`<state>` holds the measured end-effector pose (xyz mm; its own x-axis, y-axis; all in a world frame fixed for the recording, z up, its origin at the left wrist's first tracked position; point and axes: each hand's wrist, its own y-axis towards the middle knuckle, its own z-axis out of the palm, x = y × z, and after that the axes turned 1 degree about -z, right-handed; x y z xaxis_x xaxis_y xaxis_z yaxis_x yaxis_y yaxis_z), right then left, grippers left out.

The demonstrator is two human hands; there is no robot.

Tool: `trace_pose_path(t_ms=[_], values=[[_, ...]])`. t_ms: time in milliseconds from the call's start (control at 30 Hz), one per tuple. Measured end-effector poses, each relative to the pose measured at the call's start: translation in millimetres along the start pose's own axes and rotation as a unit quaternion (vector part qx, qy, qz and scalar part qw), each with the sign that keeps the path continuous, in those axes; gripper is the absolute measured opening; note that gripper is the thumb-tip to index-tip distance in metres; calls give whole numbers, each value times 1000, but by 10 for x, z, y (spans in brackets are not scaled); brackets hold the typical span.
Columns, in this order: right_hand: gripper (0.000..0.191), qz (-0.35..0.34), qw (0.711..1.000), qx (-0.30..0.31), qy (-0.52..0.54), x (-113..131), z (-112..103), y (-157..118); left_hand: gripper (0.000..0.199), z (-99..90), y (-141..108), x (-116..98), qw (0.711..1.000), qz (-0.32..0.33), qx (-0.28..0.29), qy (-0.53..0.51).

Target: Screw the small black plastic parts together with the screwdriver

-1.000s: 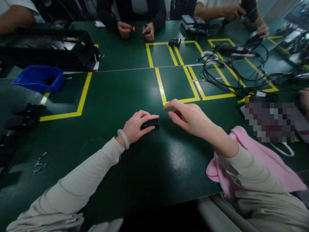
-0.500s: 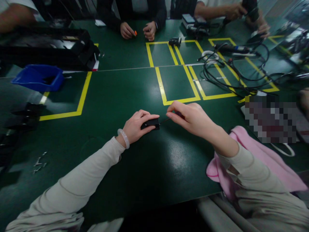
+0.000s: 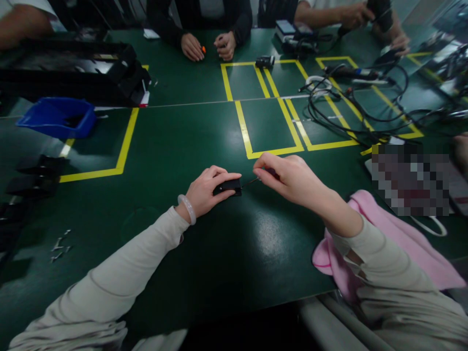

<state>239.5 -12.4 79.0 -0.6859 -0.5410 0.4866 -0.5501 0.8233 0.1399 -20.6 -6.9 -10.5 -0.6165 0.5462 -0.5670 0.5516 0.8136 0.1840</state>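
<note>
Near the middle of the green table, a small black block (image 3: 231,185) lies under my left hand (image 3: 206,191). My left thumb and fingers grip it from both sides. To its right, my right hand (image 3: 283,176) is closed in a pinch around a thin-shafted tool (image 3: 250,182). The dark shaft runs from the fingertips to the block's right end, and its tip appears to touch there. My right fingers hide most of the handle, so the exact kind of tool does not show.
Small metal pieces (image 3: 58,247), apparently screws, lie at left. Beyond are a blue bin (image 3: 58,117) and a black rack (image 3: 73,73). Black cables (image 3: 351,117) spread at back right; a pink cloth (image 3: 387,239) lies beneath my right forearm. A co-worker's hands (image 3: 224,46) rest opposite.
My right hand has shifted very slightly right, still holding the tool at the block. My left hand stays put. The co-worker's fingers opposite have moved slightly around a small orange item.
</note>
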Motion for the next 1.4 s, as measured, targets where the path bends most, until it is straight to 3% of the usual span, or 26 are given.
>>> trace_pose_path(t_ms=[167,367,533,733,1400], values=[[21,-31,999,-10,30,-13,12,-8,41,0,1,-6,1000,-4,2,3],[21,-2,1000,12,8,-1,-9,-1,42,-3,2,-9,1000,4,1,0],[25,-28,999,-8,25,-14,5,-1,42,4,-1,8,1000,8,-1,1],[22,-5,1000,10,5,-11,-5,1,42,9,0,19,1000,9,-1,-2],[19,-29,999,-11,29,-19,9,-11,41,11,-4,15,1000,10,-6,5]])
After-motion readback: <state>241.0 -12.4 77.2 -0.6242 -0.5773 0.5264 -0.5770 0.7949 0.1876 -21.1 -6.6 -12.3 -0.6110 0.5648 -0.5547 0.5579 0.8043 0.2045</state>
